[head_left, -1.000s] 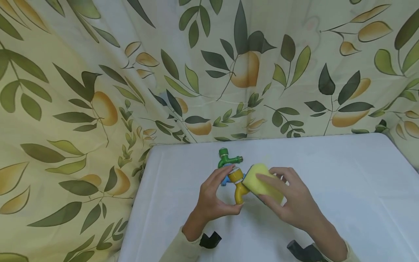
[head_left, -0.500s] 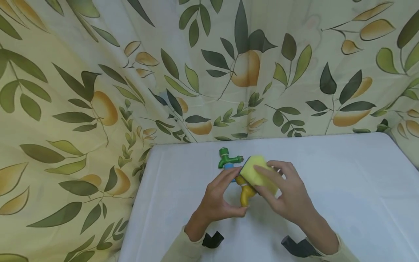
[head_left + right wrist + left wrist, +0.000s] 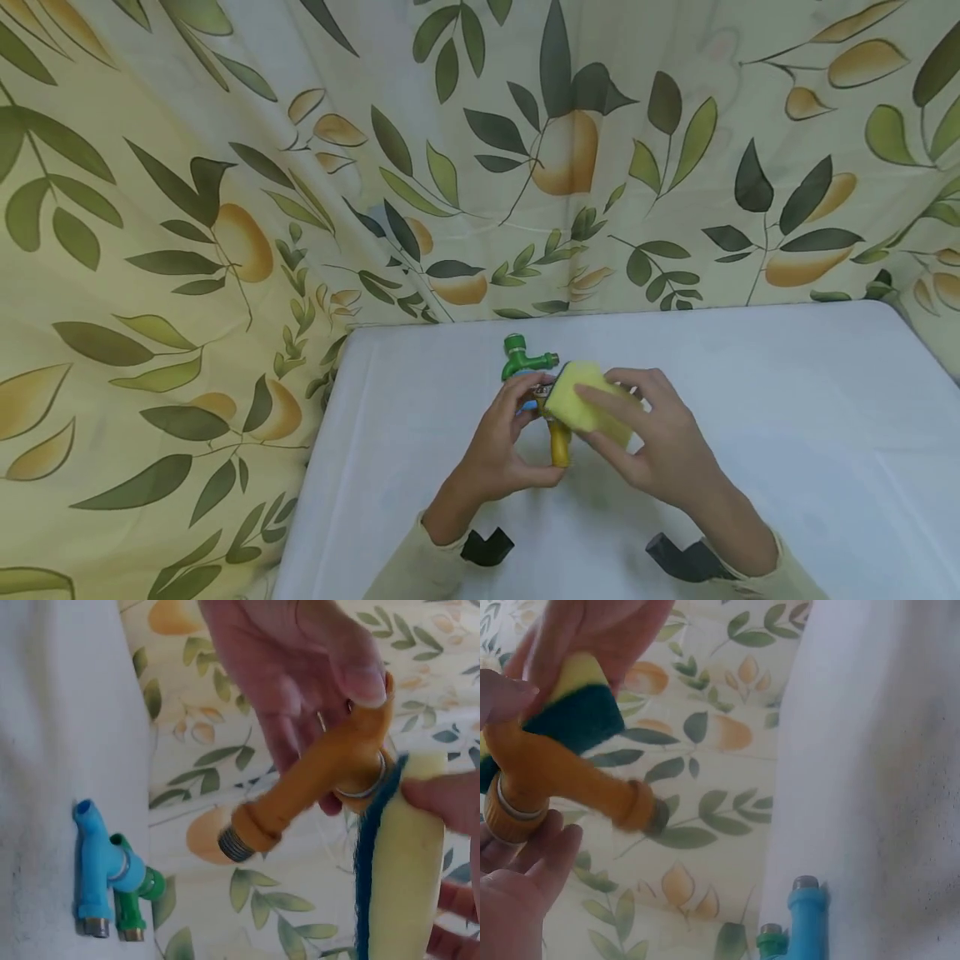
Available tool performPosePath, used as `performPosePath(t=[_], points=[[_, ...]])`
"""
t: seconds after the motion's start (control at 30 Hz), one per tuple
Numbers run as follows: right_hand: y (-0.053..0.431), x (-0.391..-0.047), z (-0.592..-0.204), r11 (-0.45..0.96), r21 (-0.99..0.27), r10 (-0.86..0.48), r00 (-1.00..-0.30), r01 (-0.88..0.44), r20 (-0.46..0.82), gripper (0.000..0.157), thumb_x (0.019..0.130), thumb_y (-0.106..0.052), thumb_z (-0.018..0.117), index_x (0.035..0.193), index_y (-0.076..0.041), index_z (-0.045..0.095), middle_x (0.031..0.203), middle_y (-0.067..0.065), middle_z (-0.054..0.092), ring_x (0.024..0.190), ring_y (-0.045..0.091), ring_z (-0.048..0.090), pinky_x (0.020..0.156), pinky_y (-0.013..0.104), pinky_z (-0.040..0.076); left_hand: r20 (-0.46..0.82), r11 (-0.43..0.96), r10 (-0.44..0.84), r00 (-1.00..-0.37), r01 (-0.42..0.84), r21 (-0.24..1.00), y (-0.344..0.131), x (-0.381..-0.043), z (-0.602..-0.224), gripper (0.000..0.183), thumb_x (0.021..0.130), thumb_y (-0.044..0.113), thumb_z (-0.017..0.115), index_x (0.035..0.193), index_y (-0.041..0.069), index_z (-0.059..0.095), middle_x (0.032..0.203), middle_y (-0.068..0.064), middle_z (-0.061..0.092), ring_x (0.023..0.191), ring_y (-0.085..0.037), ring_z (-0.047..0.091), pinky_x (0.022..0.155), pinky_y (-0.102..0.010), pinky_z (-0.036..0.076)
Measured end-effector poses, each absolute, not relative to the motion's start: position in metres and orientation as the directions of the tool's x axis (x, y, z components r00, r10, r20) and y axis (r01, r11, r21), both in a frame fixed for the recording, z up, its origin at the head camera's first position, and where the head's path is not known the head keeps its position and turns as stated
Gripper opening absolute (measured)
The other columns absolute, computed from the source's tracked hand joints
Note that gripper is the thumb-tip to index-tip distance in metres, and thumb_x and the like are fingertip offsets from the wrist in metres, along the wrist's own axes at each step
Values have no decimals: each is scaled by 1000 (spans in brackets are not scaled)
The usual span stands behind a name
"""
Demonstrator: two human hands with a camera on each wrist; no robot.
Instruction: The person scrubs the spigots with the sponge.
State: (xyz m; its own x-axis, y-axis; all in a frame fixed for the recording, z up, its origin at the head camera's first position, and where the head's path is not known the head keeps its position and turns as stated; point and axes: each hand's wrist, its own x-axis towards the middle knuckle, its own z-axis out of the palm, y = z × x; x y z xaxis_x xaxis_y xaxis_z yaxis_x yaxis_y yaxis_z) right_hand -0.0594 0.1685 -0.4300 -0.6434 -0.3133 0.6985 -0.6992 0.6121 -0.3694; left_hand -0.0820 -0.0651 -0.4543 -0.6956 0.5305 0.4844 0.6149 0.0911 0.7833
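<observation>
A yellow tap with a threaded metal end is held up off the table by my left hand, thumb at its spout and fingers at its round cap. My right hand grips a sponge, yellow foam with a dark green scouring side. In the right wrist view the sponge's scouring side lies against the yellow tap near its cap. The left wrist view shows the scouring side behind the tap body. In the head view the sponge covers part of the tap.
Beyond my hands a green tap lies on the white table. A blue tap lies beside it, mostly hidden behind my left hand in the head view. A leaf-patterned curtain hangs along the table's back edge.
The sponge has shifted left and up over the yellow tap, covering more of its cap. My left hand has moved slightly right, and the tap has turned a little in it.
</observation>
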Motion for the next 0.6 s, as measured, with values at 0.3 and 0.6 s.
performPosePath(t=[0.3, 0.6], points=[[168, -59, -426, 630, -338, -310, -625, -700, 716, 47, 99, -57, 56, 123, -21, 75, 117, 11, 64, 103, 24, 54, 84, 22, 43, 466, 119, 542, -700, 613, 781, -64, -83, -455, 97, 69, 0, 90, 150, 6, 38, 145, -14, 49, 131, -23, 57, 107, -30, 50], [169, -56, -423, 651, -351, -281, -643, -673, 712, 49, 99, -58, 55, 123, -21, 75, 117, 11, 65, 104, 24, 54, 85, 22, 42, 504, 26, 551, -665, 618, 786, -61, -80, -452, 98, 64, -10, 89, 147, -9, 37, 142, -27, 44, 125, -35, 58, 102, -37, 55]])
